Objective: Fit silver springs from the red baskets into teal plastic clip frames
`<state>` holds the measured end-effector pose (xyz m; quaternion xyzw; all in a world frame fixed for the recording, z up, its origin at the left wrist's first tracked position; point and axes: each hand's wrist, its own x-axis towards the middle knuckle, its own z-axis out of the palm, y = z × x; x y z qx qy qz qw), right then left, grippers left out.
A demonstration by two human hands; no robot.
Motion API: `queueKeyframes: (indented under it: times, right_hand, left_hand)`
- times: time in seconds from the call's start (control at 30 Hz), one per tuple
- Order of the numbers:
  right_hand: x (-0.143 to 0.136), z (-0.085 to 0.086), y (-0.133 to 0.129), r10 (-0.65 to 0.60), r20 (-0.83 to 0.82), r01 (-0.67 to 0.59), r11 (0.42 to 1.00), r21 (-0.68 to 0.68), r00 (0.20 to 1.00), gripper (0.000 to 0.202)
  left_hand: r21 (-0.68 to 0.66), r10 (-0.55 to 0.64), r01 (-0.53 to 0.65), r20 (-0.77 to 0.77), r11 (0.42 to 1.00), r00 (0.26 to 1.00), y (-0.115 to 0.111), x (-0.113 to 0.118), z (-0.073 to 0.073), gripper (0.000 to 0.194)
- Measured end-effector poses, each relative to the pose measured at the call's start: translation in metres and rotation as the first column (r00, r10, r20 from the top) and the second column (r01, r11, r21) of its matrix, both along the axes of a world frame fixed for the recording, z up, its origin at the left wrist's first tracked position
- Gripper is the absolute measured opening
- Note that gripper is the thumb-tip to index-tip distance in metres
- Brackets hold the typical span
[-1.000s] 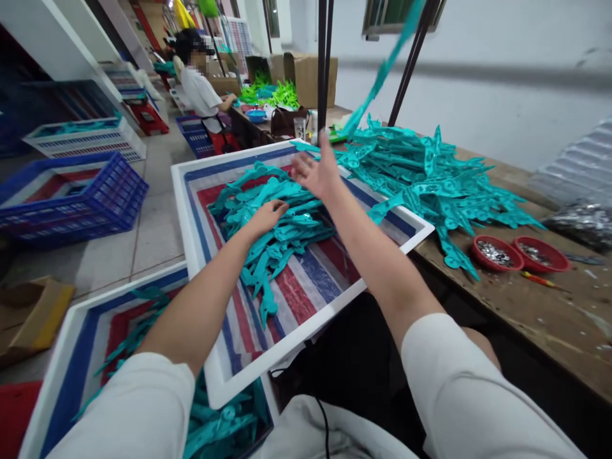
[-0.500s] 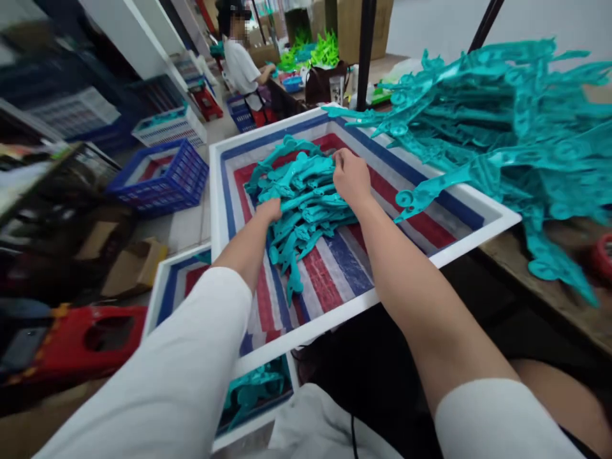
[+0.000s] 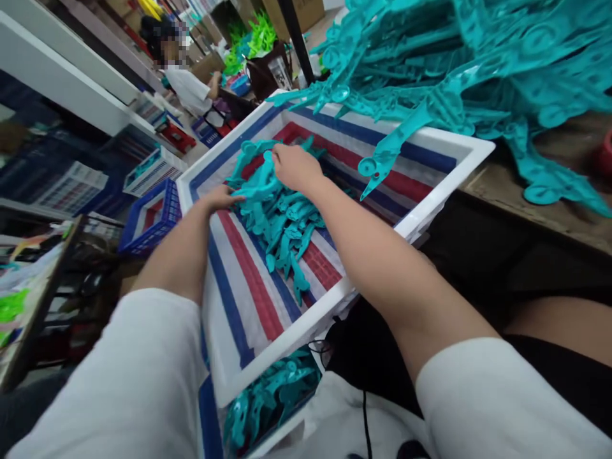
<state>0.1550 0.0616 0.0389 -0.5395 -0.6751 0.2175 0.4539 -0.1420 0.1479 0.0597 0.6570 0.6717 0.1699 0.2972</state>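
A heap of teal plastic pieces (image 3: 277, 217), long and flat with rounded ends, lies in a white-rimmed crate (image 3: 268, 341) lined with red, white and blue striped sheeting. At the heap's left edge, my left hand (image 3: 224, 196) has its thumb and fingers around the end of one teal piece. Over the top of the heap, my right hand (image 3: 297, 167) is closed, fingers curled down against a teal piece; the fingertips are partly hidden. The crate sits tilted in view, in front of my body.
A large stack of teal pieces (image 3: 478, 76) at right overhangs the crate's far rim. Below stands another crate with teal pieces (image 3: 272, 395). Blue basket (image 3: 150, 217) and white basket (image 3: 155, 169) stand at left. A person in a white shirt (image 3: 189, 89) works further back.
Both hands have shifted left in view, the right hand now over the heap's upper part. The view has turned, and the heap looks more spread out.
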Motion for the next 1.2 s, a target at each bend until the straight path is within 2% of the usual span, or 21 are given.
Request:
queueKeyframes:
  times: [0.07,0.1,0.17,0.23,0.3,0.33,0.37,0.43,0.47,0.57,0.63,0.73,0.87,1.03,1.13,1.2]
  right_hand:
    - [0.002,-0.016,0.008,0.128,0.026,-0.124,0.985,-0.121,0.991,0.034]
    - [0.0,-0.021,0.009,0.208,0.039,-0.197,0.962,-0.19,0.977,0.039]
    - [-0.008,-0.025,0.006,0.34,0.049,-0.313,0.906,-0.287,0.939,0.054]
    - [-0.02,-0.02,-0.005,0.407,-0.027,-0.398,0.877,-0.268,0.913,0.074]
    - [-0.033,-0.009,-0.019,0.413,-0.151,-0.433,0.891,-0.139,0.898,0.085]
    - [-0.038,-0.004,-0.026,0.41,-0.205,-0.429,0.901,-0.057,0.889,0.084]
    - [-0.042,0.002,-0.032,0.403,-0.232,-0.409,0.912,0.022,0.886,0.081]
    - [-0.046,0.011,-0.042,0.351,-0.177,-0.33,0.933,0.141,0.919,0.075]
    - [-0.047,0.014,-0.044,0.305,-0.115,-0.283,0.943,0.175,0.946,0.073]
    - [-0.048,0.019,-0.047,0.168,0.101,-0.185,0.963,0.196,0.981,0.077]
    - [-0.049,0.017,-0.047,0.162,0.201,-0.198,0.965,0.171,0.966,0.08]
    - [-0.048,0.014,-0.05,0.169,0.301,-0.224,0.962,0.157,0.938,0.081]
    - [-0.04,0.019,-0.058,0.079,0.398,-0.166,0.968,0.188,0.914,0.082]
    - [-0.042,0.029,-0.065,-0.002,0.333,-0.048,0.989,0.142,0.943,0.069]
    - [-0.041,0.029,-0.059,-0.117,0.251,0.086,0.987,0.133,0.961,0.069]
    - [-0.03,0.029,-0.05,-0.159,0.161,0.136,0.98,0.147,0.974,0.079]
  left_hand:
    - [-0.005,0.034,-0.034,-0.033,0.999,0.999,-0.012,-0.021,0.041,0.042]
    - [0.02,0.049,-0.049,-0.017,0.999,0.999,-0.023,-0.027,0.056,0.042]
    - [0.104,0.018,-0.033,0.141,0.994,0.99,-0.052,-0.023,0.071,0.046]
    - [0.181,-0.075,0.011,0.355,0.983,0.932,-0.083,0.002,0.063,0.063]
    - [0.223,-0.17,0.066,0.492,0.973,0.854,-0.109,0.04,0.043,0.074]
    - [0.242,-0.201,0.076,0.549,0.967,0.811,-0.119,0.06,0.032,0.071]
    - [0.25,-0.195,0.035,0.651,0.968,0.733,-0.128,0.079,0.023,0.065]
    - [0.193,-0.174,0.03,0.788,0.981,0.591,-0.14,0.106,0.014,0.063]
    - [0.171,-0.164,0.036,0.833,0.985,0.528,-0.143,0.112,0.014,0.065]
    - [0.158,-0.17,0.062,0.896,0.985,0.411,-0.145,0.105,0.017,0.07]
    - [0.162,-0.178,0.073,0.912,0.984,0.369,-0.143,0.093,0.017,0.071]
    - [0.166,-0.178,0.064,0.928,0.984,0.329,-0.137,0.081,0.011,0.063]
    - [0.124,-0.132,0.048,0.941,0.991,0.311,-0.129,0.081,0.001,0.06]
    - [0.132,-0.156,0.102,0.943,0.986,0.293,-0.126,0.079,0.001,0.063]
    - [0.107,-0.121,0.061,0.942,0.992,0.313,-0.125,0.082,0.0,0.064]
    - [0.049,-0.044,-0.005,0.947,0.999,0.319,-0.123,0.087,-0.005,0.065]
